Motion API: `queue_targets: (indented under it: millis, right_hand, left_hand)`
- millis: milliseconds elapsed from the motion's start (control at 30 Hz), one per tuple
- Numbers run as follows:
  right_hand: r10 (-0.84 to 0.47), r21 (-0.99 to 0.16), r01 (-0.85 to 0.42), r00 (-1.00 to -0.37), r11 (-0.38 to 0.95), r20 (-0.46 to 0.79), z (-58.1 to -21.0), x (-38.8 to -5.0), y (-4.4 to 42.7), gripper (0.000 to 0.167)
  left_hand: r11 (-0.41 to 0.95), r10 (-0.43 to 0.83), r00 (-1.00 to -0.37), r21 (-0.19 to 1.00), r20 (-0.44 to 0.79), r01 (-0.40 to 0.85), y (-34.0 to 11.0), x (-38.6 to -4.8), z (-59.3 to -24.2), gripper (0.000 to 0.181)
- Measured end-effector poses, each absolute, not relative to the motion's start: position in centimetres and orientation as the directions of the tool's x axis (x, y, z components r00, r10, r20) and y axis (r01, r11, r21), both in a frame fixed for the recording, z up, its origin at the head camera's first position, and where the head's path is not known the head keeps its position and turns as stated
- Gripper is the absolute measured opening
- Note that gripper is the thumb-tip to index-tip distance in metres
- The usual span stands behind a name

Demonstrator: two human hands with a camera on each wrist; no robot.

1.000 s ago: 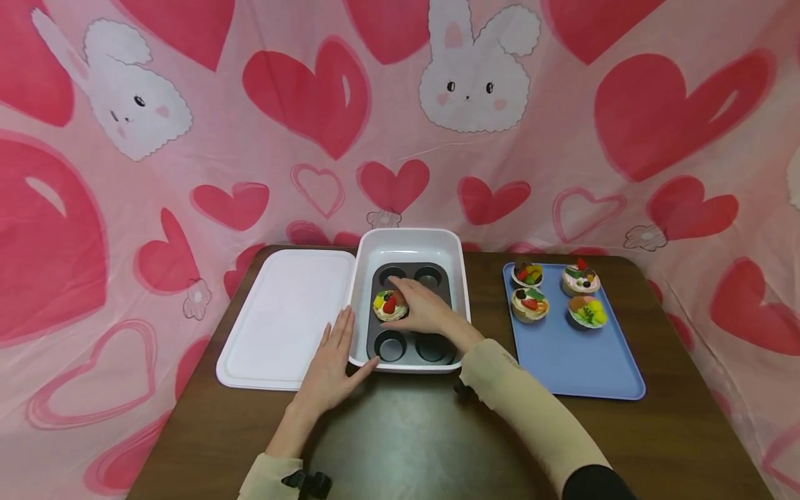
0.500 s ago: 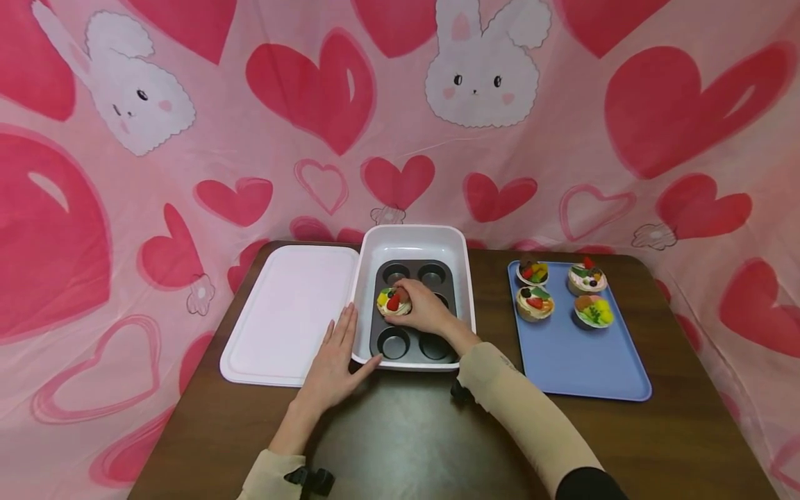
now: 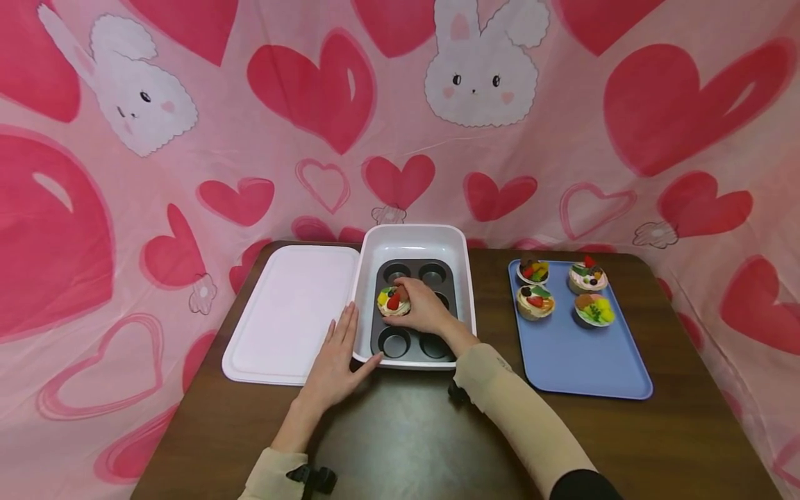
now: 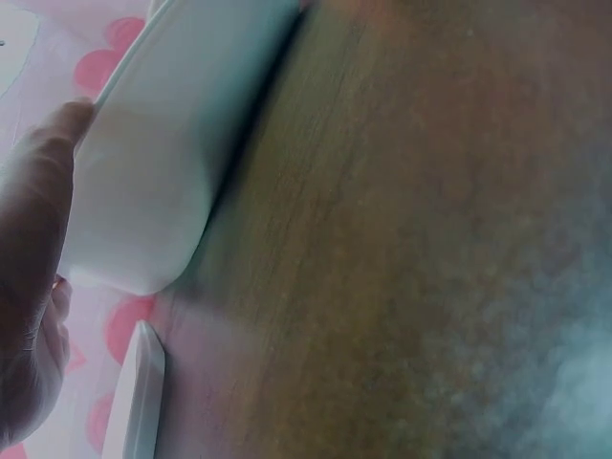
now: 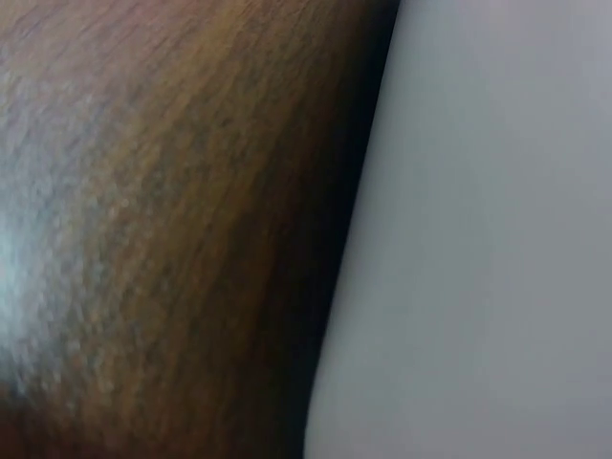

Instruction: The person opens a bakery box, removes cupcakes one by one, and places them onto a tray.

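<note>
In the head view, my right hand [image 3: 428,309] reaches into a white plastic bin [image 3: 415,243] and pinches a fruit tart [image 3: 392,301] between thumb and fingers. The tart has cream with red, yellow and dark fruit on top. It sits at the left middle cup of a dark muffin pan [image 3: 414,349] lying inside the bin. My left hand [image 3: 333,364] rests with straight fingers against the bin's left front corner. The left wrist view shows part of that hand [image 4: 33,249] beside the bin wall [image 4: 143,182]. Only the bin's side [image 5: 478,239] and tabletop appear in the right wrist view.
A white lid [image 3: 290,305] lies flat left of the bin. On the right, a blue tray [image 3: 587,368] carries several fruit tarts [image 3: 535,302] toward its back. Everything stands on a brown wooden table [image 3: 387,430] before a pink heart-and-rabbit cloth [image 3: 387,104].
The head view has shifted slightly. Both hands and the tart keep nearly the same places relative to the bin.
</note>
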State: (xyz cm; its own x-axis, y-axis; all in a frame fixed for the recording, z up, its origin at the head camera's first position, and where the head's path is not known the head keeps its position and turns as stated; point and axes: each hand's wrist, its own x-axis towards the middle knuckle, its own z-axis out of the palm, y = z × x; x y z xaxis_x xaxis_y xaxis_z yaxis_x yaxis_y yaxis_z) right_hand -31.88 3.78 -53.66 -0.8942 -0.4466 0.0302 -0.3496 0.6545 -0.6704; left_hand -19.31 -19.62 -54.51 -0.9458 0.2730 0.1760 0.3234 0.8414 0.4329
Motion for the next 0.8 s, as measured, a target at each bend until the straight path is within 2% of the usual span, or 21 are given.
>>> queue_targets:
  millis: [100, 333, 467, 633, 800]
  right_hand:
    - [-0.435, -0.679, -0.330, -0.900, 0.655, 0.018, -53.7, -31.8, 3.7, 0.089]
    - [-0.430, -0.681, -0.340, -0.902, 0.648, 0.040, -53.8, -31.9, 3.7, 0.075]
    - [-0.447, -0.697, -0.369, -0.891, 0.614, 0.078, -54.5, -32.2, 3.9, 0.076]
    - [-0.481, -0.682, -0.442, -0.864, 0.582, 0.150, -57.1, -33.3, 4.1, 0.074]
    - [-0.500, -0.674, -0.495, -0.840, 0.549, 0.210, -55.8, -32.7, 4.0, 0.071]
  left_hand:
    - [0.839, 0.271, -0.945, 0.437, 0.181, 0.324, -19.6, -19.4, -54.6, 0.107]
    - [0.840, 0.265, -0.949, 0.441, 0.173, 0.315, -19.6, -19.3, -54.8, 0.107]
    - [0.838, 0.260, -0.951, 0.451, 0.167, 0.309, -19.5, -19.3, -55.1, 0.107]
    - [0.839, 0.263, -0.950, 0.446, 0.170, 0.313, -19.4, -19.3, -55.2, 0.107]
    - [0.844, 0.257, -0.950, 0.438, 0.177, 0.310, -19.5, -19.4, -55.0, 0.107]
